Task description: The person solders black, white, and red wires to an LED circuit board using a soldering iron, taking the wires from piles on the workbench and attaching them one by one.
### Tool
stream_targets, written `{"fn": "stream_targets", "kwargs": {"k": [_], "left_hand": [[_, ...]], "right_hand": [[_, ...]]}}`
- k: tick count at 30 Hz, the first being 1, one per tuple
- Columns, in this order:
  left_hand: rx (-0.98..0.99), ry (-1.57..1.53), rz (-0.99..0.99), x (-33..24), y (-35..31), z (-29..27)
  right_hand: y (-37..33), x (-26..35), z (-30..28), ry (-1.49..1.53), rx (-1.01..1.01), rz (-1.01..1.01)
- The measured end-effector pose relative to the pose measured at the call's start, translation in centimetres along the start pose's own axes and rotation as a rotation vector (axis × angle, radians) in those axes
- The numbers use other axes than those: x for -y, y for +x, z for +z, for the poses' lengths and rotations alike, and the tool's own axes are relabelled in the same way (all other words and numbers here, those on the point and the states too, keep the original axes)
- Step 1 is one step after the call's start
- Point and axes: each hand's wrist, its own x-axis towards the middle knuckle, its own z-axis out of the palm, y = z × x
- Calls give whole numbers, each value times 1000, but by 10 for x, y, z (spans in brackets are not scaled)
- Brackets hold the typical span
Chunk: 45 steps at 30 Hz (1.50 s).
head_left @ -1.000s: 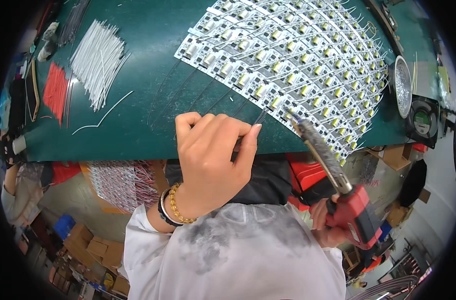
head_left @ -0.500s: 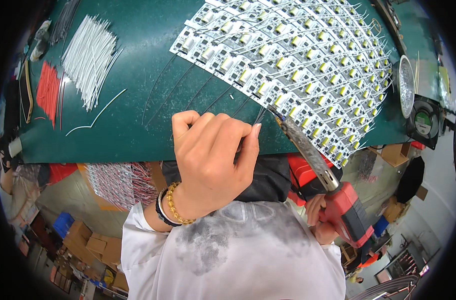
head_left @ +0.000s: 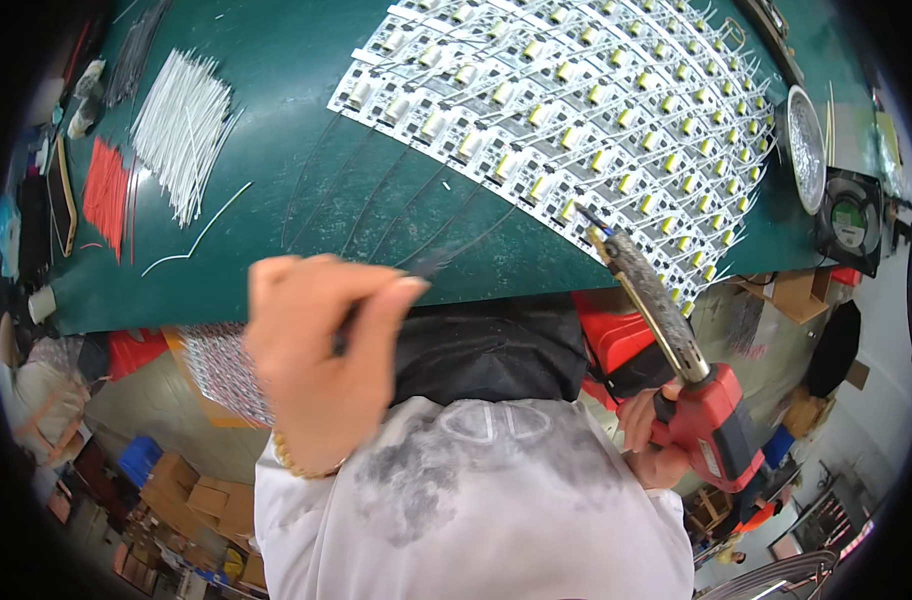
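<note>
My left hand [head_left: 326,350], blurred by motion, is over the table's front edge with thumb and forefinger pinched. Dark ends of black wires [head_left: 436,262] stick out at its fingertips; their number is too smeared to tell. My right hand [head_left: 656,440] grips the red handle of a soldering gun [head_left: 666,325]. The gun's tip is over the front row of a large panel of white circuit boards [head_left: 566,150], which carry yellow parts and many wires. Several thin black wires [head_left: 376,200] run from the panel's near left edge onto the green table.
At the left of the table [head_left: 266,100] lie piles of white wires [head_left: 181,135], red wires [head_left: 104,190] and dark wires [head_left: 131,60]. One bent white wire [head_left: 201,232] lies apart. A metal bowl [head_left: 804,150] and a black fan [head_left: 849,222] are at the right.
My left hand has moved left and away from the panel with black wires in its pinch. The soldering gun's tip has shifted right along the front row.
</note>
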Motion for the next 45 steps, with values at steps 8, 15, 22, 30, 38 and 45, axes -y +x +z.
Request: {"fn": "stream_targets", "kwargs": {"k": [8,15,22,30,38,45], "left_hand": [[39,-14,302,-10,-2,55],[4,15,302,-8,-2,63],[30,11,296,-7,1,59],[5,7,303,-7,1,62],[-1,26,301,-6,0,62],[-18,16,306,-9,2,61]], "right_hand": [[-14,4,0,22,-23,49],[-52,-28,-3,101,-93,-139],[-37,-16,7,108,-122,-29],[-29,-24,-27,196,155,-181],[-30,-36,-31,232,225,-304],[-24,-21,-26,190,199,-127]]}}
